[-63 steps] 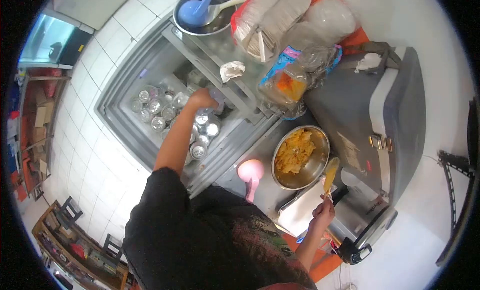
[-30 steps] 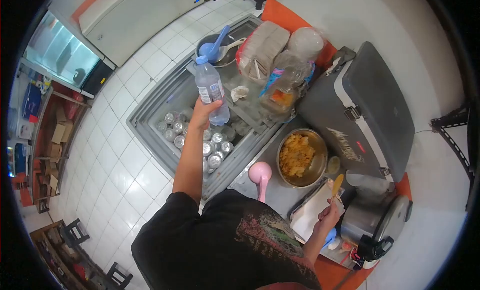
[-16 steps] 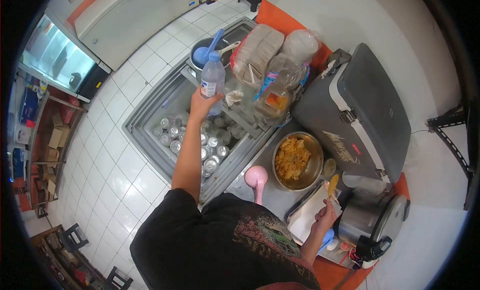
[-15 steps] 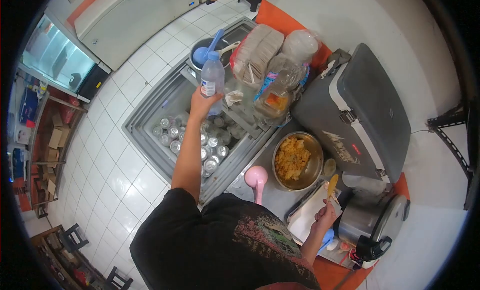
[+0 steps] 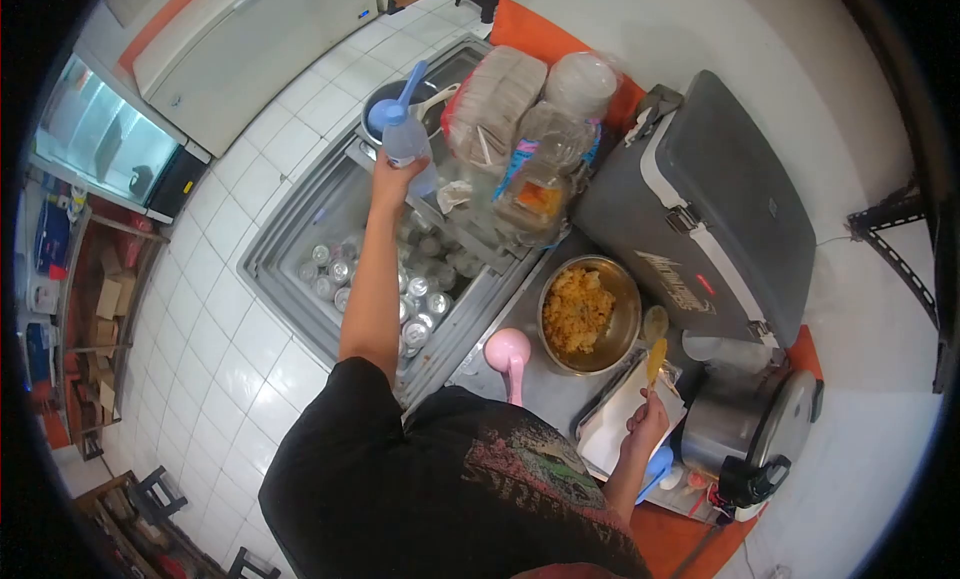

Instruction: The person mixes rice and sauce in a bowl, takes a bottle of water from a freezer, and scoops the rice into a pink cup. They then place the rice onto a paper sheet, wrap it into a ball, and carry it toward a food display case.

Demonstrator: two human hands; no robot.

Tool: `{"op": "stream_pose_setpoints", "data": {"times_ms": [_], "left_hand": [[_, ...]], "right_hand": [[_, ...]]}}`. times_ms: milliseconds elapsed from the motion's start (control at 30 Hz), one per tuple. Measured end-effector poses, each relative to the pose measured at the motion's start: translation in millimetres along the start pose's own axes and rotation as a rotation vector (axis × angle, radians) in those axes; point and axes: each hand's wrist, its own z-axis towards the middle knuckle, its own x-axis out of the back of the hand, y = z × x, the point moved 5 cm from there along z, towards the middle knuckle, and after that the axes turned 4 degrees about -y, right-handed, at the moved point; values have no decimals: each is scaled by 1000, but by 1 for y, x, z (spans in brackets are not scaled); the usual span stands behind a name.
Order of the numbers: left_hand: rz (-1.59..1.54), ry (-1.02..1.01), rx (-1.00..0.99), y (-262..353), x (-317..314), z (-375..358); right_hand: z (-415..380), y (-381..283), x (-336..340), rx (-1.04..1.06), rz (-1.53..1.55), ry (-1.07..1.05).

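Clear plastic filled the person's left hand (image 5: 393, 182), whose fingers were wrapped round a bottle (image 5: 405, 141) held out at arm's reach above the chest freezer (image 5: 468, 319). Well off to its right, the right hand (image 5: 648, 420) was closed about the handle of a yellow spatula (image 5: 656, 360), blade pointing away from the body.

To my eye, the bottle wanted a firm but not crushing hold, since thin plastic could dent, or slip if damp. Just beyond the left hand stood a pot (image 5: 376, 92) with a blue ladle (image 5: 411, 83) in it, so that handle deserved some clearance. The spatula seemed best kept steady, away from the shirt.

Nearer the body than the left hand, drink cans (image 5: 415, 335) crowded the freezer. White paper (image 5: 612, 434) lay just left of the right hand, a rice cooker (image 5: 722, 429) to its right. Ahead of it sat a steel bowl (image 5: 622, 324) of yellow-orange food (image 5: 577, 307); between both hands rested a pink ladle (image 5: 508, 349). Farthest out loomed a grey cooler box (image 5: 632, 214).
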Motion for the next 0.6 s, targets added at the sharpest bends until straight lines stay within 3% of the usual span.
{"op": "stream_pose_setpoints", "data": {"times_ms": [100, 233, 300, 333, 467, 567, 600], "left_hand": [[-5, -165, -44, -10, -15, 16], [70, -195, -97, -32, -28, 30], [362, -177, -203, -46, -28, 38], [478, -187, -115, -26, -37, 29], [186, -276, -93, -67, -40, 51], [208, -264, -126, -59, -46, 47], [260, -285, -89, -67, -42, 53]], "right_hand": [[-2, -4, -5, 2, -5, -9], [1, -2, -12, -39, -38, -12], [6, 4, -14, -95, -210, -13], [9, 2, -20, -62, -291, -36], [50, 17, -35, 186, -773, -137], [97, 24, -62, 336, -1307, -241], [113, 25, -72, 337, -1349, -188]]}}
